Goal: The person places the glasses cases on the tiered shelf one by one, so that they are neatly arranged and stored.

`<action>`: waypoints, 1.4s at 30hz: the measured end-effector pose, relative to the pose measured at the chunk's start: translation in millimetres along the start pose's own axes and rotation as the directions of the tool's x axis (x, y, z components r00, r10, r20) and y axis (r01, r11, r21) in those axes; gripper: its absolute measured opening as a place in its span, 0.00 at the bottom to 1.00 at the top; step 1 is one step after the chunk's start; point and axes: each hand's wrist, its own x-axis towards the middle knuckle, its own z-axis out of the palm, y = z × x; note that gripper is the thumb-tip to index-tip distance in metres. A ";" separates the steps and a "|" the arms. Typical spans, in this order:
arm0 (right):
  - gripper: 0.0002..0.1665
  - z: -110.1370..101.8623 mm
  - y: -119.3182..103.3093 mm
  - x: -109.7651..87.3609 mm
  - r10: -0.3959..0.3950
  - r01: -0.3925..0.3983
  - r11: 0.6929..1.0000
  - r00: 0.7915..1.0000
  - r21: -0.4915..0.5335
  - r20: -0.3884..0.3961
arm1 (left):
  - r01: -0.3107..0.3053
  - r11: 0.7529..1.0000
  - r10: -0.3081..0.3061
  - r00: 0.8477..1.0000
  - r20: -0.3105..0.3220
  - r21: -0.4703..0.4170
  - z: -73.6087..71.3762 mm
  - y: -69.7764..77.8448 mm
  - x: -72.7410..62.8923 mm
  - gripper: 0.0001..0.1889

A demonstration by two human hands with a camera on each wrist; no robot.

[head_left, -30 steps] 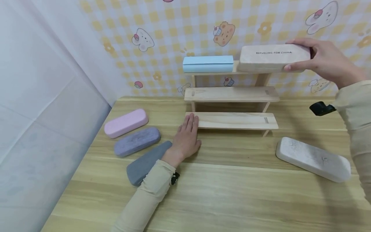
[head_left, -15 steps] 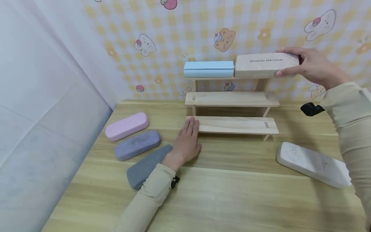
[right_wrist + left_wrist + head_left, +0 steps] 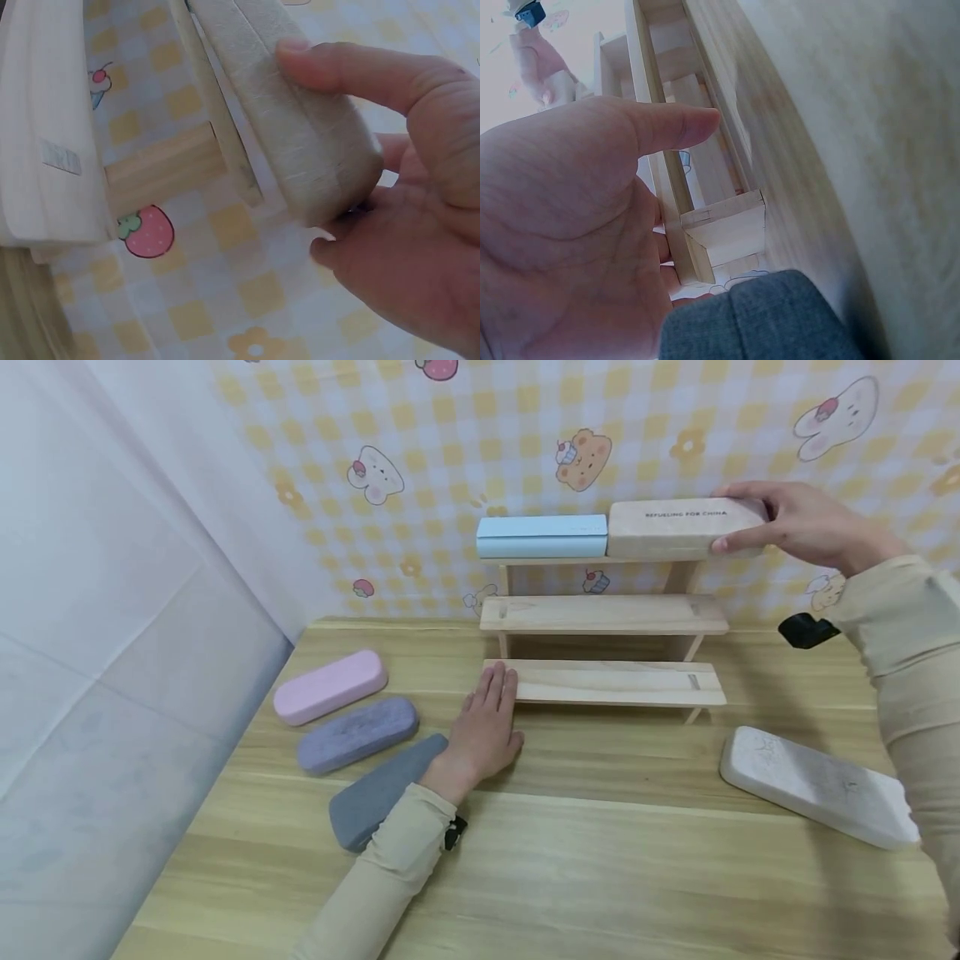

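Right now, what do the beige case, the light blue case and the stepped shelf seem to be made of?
Beige case: possibly leatherette or a fibrous paper covering, low sheen; pale flecks and streaks show.
Light blue case: perhaps smooth leatherette, with even colour and a crisp flap edge; plastic is possible.
Shelf: light wood, seemingly unvarnished; grain lines run along its boards.

On your left a pink case (image 3: 330, 687), a purple case (image 3: 357, 735) and a slate-grey case (image 3: 378, 793) lie slanted, side by side, on the wood-grained surface (image 3: 600, 877). To your right, well apart from them, a pale grey case (image 3: 817, 787) lies at an angle. Ahead of you, a light-blue case (image 3: 542, 537) sits before a yellow-and-white checked cloth (image 3: 465, 468) with cartoon prints.
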 end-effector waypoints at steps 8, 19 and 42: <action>0.41 -3.5 -6.7 3.0 0.031 -0.029 0.999 0.998 -0.037 0.052 | -0.002 1.000 0.002 1.000 -0.008 0.008 0.2 0.5 -1.2 0.42; 0.44 -0.8 -1.2 7.8 0.037 -0.036 0.999 0.998 -0.020 0.046 | -0.005 1.000 0.005 1.000 -0.008 0.024 -0.3 0.8 0.0 0.42; 0.40 12.8 6.5 3.9 -0.041 0.055 0.991 0.993 0.121 -0.113 | -0.003 1.000 0.004 1.000 -0.002 0.031 0.1 0.6 1.1 0.42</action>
